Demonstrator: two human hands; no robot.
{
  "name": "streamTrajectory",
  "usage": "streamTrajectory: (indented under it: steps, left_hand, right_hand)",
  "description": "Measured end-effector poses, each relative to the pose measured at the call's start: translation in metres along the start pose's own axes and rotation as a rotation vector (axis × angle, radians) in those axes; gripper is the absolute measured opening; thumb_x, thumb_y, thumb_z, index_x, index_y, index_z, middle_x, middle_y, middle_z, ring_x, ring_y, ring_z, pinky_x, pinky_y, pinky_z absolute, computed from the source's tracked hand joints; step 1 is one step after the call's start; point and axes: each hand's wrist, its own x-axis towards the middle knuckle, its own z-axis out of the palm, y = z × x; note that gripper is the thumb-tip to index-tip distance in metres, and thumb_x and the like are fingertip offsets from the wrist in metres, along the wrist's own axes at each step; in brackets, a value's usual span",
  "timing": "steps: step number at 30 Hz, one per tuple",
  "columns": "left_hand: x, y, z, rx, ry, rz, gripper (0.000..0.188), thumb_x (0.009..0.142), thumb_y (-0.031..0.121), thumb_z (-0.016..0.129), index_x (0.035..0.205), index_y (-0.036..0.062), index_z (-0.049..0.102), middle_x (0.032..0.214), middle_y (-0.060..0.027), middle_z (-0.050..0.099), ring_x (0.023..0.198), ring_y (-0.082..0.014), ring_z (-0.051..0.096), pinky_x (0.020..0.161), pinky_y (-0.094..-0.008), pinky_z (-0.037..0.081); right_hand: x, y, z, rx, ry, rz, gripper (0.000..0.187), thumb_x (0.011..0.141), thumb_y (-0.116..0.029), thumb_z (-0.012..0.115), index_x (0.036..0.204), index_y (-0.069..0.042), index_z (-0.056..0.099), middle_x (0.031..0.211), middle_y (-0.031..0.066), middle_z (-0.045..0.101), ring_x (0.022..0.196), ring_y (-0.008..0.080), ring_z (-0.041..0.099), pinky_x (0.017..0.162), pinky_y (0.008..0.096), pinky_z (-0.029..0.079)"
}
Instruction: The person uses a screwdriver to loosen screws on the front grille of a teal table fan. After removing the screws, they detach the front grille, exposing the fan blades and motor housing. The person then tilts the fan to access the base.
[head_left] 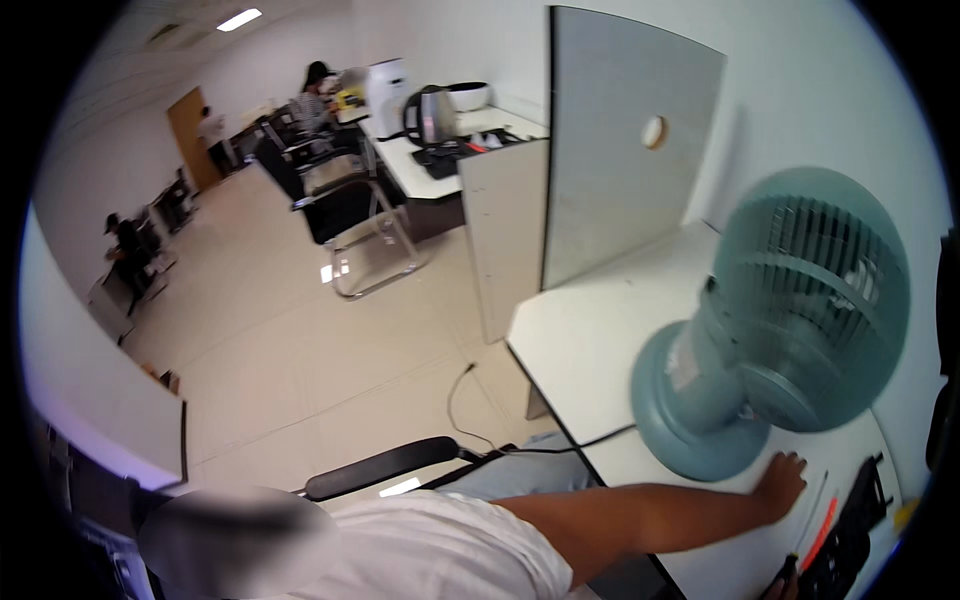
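Note:
A teal-green desk fan [815, 300] with a round base [680, 450] stands on the white desk [590, 310]. Just beyond that base my left hand [780, 488] rests low over the desk top, fingers loosely spread with nothing seen in them. At the lower edge only part of my right hand [785, 583] shows, closed around the dark handle of a screwdriver [794, 562]. Its thin shaft points away, up past the left hand. Beside it lie a red-orange strip [822, 535] and a black tool pouch [855, 525].
A grey partition [630, 150] with a round hole stands at the desk's left end. A dark cord [605, 437] runs from the fan over the desk edge. Behind are a black chair [345, 210] and another desk with a kettle [432, 115]. Several people are farther off.

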Motion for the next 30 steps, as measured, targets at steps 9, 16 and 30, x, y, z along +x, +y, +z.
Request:
streamTrajectory:
  steps: [9, 16, 30]
  left_hand:
    - [0.005, -0.017, -0.053, -0.272, -0.233, 0.113, 0.053, 0.088, 0.028, 0.061, 0.128, -0.0029, 0.047, 0.131, -0.0230, 0.048, 0.123, -0.0395, 0.043, 0.104, -0.0504, 0.032]
    - [0.002, 0.039, -0.030, 0.079, -0.368, 0.314, 0.067, 0.088, 0.041, 0.059, 0.132, -0.0048, 0.042, 0.138, -0.0238, 0.041, 0.130, -0.0401, 0.033, 0.106, -0.0517, 0.028]
    - [0.005, 0.056, -0.166, -0.369, -0.126, 0.434, 0.059, 0.087, 0.026, 0.062, 0.138, 0.0051, 0.042, 0.143, -0.0205, 0.038, 0.135, -0.0431, 0.029, 0.109, -0.0528, 0.027]
  right_hand:
    - [0.020, 0.029, 0.044, 0.410, 0.060, 0.021, 0.030, 0.087, -0.006, 0.055, 0.116, -0.002, 0.062, 0.100, 0.0113, 0.059, 0.095, 0.0229, 0.056, 0.086, 0.0333, 0.044]
    - [0.018, 0.012, 0.028, 0.335, 0.134, -0.013, 0.029, 0.086, -0.008, 0.057, 0.114, -0.002, 0.064, 0.087, 0.0075, 0.054, 0.078, 0.0176, 0.053, 0.072, 0.0280, 0.042]
    - [0.021, 0.025, 0.031, 0.443, 0.289, 0.057, 0.032, 0.088, -0.010, 0.055, 0.118, -0.001, 0.061, 0.092, 0.0076, 0.056, 0.083, 0.0178, 0.054, 0.075, 0.0291, 0.044]
